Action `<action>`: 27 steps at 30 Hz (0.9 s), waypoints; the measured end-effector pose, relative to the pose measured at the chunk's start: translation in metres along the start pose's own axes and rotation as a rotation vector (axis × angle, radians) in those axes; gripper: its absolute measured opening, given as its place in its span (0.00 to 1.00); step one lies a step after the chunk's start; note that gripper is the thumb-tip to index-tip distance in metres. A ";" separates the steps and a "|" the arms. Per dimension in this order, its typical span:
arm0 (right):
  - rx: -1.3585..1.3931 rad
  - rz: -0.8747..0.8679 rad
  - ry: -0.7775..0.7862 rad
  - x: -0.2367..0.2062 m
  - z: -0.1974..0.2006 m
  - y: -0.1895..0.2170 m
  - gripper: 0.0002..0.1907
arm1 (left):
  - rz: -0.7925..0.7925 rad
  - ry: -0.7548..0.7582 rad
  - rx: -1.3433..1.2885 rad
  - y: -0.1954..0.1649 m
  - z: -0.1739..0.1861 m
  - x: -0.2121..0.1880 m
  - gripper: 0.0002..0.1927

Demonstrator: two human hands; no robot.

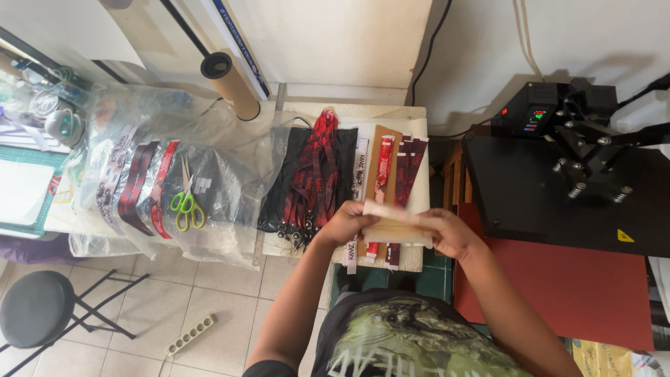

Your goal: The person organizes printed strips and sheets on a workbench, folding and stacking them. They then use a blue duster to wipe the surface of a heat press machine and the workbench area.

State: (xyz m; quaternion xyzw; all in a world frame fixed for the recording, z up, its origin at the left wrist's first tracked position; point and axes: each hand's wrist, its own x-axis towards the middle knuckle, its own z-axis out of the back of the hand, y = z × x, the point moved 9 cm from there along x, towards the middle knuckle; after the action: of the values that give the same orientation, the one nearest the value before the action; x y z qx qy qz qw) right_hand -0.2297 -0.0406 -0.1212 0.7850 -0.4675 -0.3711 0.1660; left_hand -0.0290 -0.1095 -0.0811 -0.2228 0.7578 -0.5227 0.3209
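Note:
My left hand (pixel 347 222) and my right hand (pixel 450 232) both grip a pale folded sheet of paper (pixel 394 223), held flat above the table's near edge. Under it lie printed ribbon strips (pixel 405 162), red and dark, on a brown board (pixel 375 150). Left of my left hand a bunch of red and black lanyards (pixel 314 178) with metal clips lies on black fabric.
A black heat press (pixel 569 185) with a red pad (pixel 565 286) stands at right. Green-handled scissors (pixel 185 204) and more strips lie on plastic bags at left. A cardboard tube (pixel 230 84) leans at the back. A black stool (pixel 35 307) and a power strip (pixel 188 335) sit on the tiled floor.

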 end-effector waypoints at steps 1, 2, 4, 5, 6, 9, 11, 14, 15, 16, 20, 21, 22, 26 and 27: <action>0.035 -0.035 -0.042 -0.003 0.006 -0.004 0.09 | -0.012 -0.007 0.021 0.004 0.000 0.000 0.08; 0.070 -0.071 -0.084 -0.008 0.011 -0.009 0.11 | -0.022 -0.014 0.042 0.007 0.001 0.000 0.09; 0.137 -0.064 0.035 -0.023 -0.003 -0.006 0.19 | -0.136 0.029 0.050 0.000 -0.003 -0.002 0.09; 0.168 -0.018 0.192 -0.037 -0.018 0.003 0.24 | -0.190 0.051 0.052 -0.005 -0.006 -0.004 0.09; 0.199 0.028 0.349 -0.047 -0.034 0.013 0.28 | -0.227 0.065 0.071 -0.010 -0.008 -0.007 0.09; 0.103 -0.079 0.266 -0.046 -0.043 0.012 0.30 | -0.300 0.103 0.182 -0.025 -0.015 -0.012 0.09; -0.407 -0.139 0.215 -0.037 -0.044 0.007 0.34 | -0.299 0.131 0.338 -0.032 -0.018 -0.013 0.10; -0.765 -0.229 0.207 -0.025 -0.047 -0.013 0.33 | -0.196 0.189 0.383 -0.038 -0.010 -0.010 0.17; -0.817 -0.258 0.217 -0.022 -0.048 -0.021 0.32 | -0.215 0.204 0.384 -0.045 -0.005 -0.009 0.19; -0.747 -0.222 0.221 -0.018 -0.052 -0.027 0.30 | -0.234 0.222 0.382 -0.052 -0.001 -0.006 0.22; -0.424 -0.097 0.154 -0.012 -0.057 -0.044 0.25 | -0.088 -0.059 0.049 -0.061 0.032 0.011 0.32; -0.326 -0.069 0.118 -0.011 -0.055 -0.044 0.24 | -0.078 -0.135 -0.285 -0.059 0.035 0.010 0.29; -0.299 -0.008 0.052 -0.010 -0.050 -0.038 0.23 | -0.067 -0.211 -0.618 -0.053 0.035 0.010 0.28; -0.249 0.193 -0.086 -0.009 -0.047 -0.016 0.21 | 0.003 0.016 -0.472 -0.032 -0.027 0.006 0.30; -0.249 0.224 -0.092 -0.009 -0.049 -0.014 0.22 | -0.020 -0.011 -0.397 -0.027 -0.032 0.007 0.27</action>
State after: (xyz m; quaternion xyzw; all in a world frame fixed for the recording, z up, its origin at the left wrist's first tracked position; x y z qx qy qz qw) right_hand -0.1878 -0.0299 -0.0930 0.6835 -0.5095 -0.4409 0.2808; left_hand -0.0562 -0.1029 -0.0500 -0.2921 0.8419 -0.3649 0.2696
